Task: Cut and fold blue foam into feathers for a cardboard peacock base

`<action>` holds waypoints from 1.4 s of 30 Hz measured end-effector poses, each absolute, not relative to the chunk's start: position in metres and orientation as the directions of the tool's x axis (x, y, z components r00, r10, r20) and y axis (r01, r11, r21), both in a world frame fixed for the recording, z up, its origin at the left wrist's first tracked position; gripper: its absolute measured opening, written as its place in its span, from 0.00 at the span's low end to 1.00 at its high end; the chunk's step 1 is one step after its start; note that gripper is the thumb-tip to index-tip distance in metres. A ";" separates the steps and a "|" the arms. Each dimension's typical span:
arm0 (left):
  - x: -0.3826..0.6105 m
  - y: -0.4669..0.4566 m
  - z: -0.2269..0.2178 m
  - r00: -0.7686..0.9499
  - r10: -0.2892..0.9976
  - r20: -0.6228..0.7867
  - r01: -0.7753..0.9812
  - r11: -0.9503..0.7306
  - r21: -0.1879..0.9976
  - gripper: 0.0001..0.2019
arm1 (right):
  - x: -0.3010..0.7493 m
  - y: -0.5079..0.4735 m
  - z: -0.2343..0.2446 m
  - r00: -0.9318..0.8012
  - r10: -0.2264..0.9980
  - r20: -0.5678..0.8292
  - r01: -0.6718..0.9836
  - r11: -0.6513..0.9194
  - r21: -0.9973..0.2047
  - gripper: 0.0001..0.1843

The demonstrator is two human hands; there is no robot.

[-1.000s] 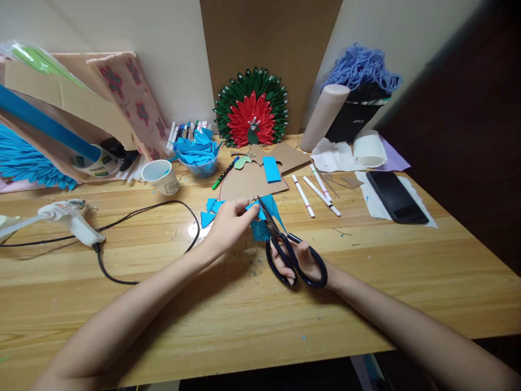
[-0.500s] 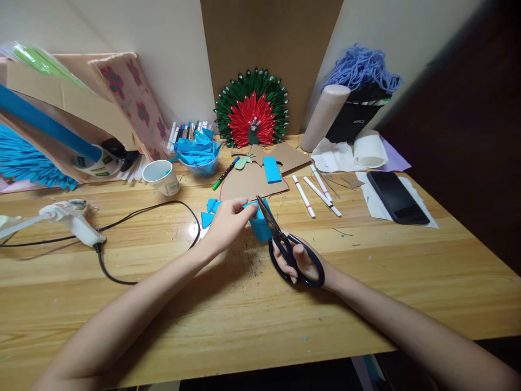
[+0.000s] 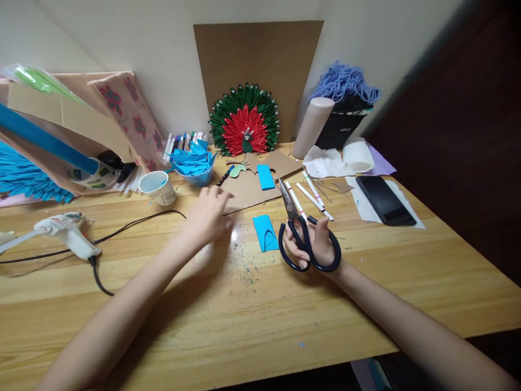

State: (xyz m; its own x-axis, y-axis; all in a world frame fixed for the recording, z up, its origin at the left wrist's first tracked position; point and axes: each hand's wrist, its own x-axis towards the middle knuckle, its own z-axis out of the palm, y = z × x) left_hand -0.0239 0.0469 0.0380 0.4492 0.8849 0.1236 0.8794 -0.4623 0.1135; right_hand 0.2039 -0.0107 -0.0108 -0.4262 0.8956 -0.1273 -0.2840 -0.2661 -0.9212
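Observation:
My right hand (image 3: 311, 241) grips black-handled scissors (image 3: 289, 201), fingers in the loops and blades pointing away from me. To their left lies a folded blue paper piece (image 3: 260, 228) with a curved cut or line on its lower part, untouched. My left hand (image 3: 209, 214), slightly blurred, reaches over the table at the near left edge of a cardboard sheet (image 3: 240, 195). Its fingers look apart, and I see nothing in them. The spot under that hand is hidden. Another blue rectangle (image 3: 266, 177) rests on the cardboard, near a green bird-shaped cutout (image 3: 237, 171).
A glue gun (image 3: 67, 231) with a black cord lies left. Behind stand a paper cup (image 3: 158, 189), a bowl of blue pieces (image 3: 199, 176) and a red-green peacock (image 3: 246, 127). Several white markers (image 3: 311, 198) and a phone (image 3: 385, 200) lie right.
My left hand has let go of the blue paper and moved left, covering where small blue pieces lay. The scissors have moved right, away from the paper. The camera view has shifted slightly.

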 end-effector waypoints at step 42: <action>-0.009 0.074 0.014 0.800 0.597 -0.055 0.548 -0.692 0.470 0.10 | 0.221 0.005 -0.023 -0.085 0.996 -0.019 -0.034 -0.022 -0.999 0.17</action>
State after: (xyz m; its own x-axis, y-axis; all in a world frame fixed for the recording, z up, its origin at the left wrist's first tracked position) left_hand -0.0090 0.0744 0.0139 0.8002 0.5972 -0.0547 0.5484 -0.6919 0.4696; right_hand 0.2211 0.0051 -0.0231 -0.0854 0.9962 -0.0186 -0.0338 -0.0215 -0.9992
